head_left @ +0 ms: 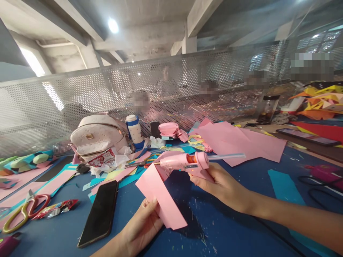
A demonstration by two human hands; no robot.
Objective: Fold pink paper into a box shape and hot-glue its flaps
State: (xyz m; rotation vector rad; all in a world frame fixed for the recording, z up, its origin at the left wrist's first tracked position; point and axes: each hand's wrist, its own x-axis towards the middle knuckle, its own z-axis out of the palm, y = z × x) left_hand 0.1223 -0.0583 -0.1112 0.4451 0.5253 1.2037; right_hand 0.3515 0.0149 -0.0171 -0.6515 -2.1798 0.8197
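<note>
The right hand [223, 185] grips a pink hot-glue gun [174, 162], nozzle [158, 162] near the top of the pink paper strip [164, 198] the left hand [146, 222] pinches above the blue tabletop [128, 201], so overflowing glue could burn those fingers [152, 205].

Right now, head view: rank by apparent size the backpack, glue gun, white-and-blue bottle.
1. Backpack
2. Glue gun
3. White-and-blue bottle
Apparent size only; the glue gun is nearest the camera, so true size may differ.
</note>
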